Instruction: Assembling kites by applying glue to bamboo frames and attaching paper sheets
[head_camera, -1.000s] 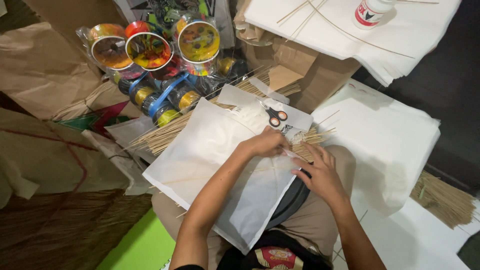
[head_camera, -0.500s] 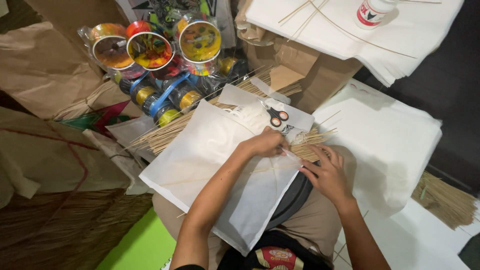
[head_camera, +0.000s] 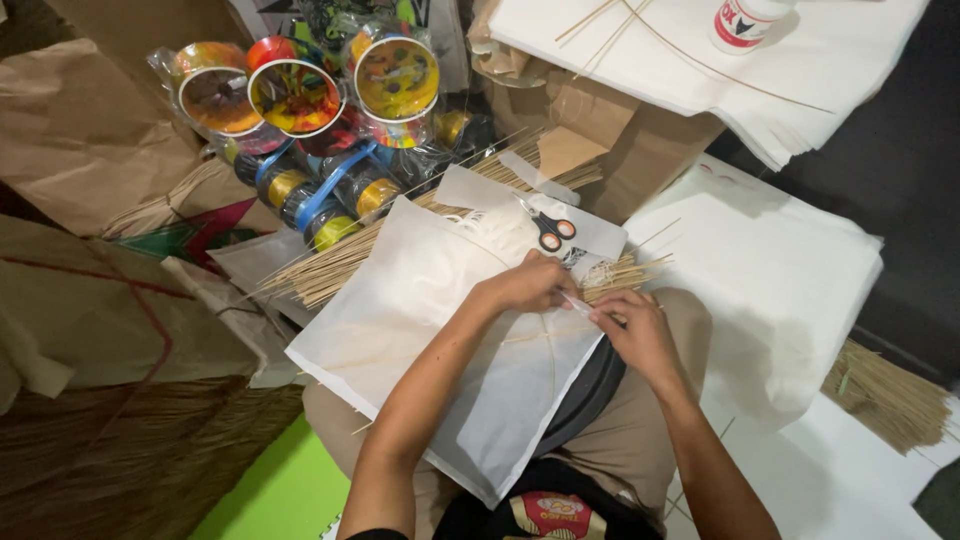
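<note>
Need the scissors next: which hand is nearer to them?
Left. The left hand rests on the white paper sheet just below the scissors; the right hand sits lower and further to the right, beside the lap.

Bright, even overhead light, with the white paper stacks nearly glaring. Soft shadows gather at the dark right edge. Focus is sharp throughout, with slight wide-angle bending near the corners.

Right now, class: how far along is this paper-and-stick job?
Done: thin sticks already lie across the white paper sheet on the lap. In hand: the left hand presses the sheet's edge while the right hand pinches a small clear strip. Left: scissors lie unused, and blank sheets wait stacked.
</note>
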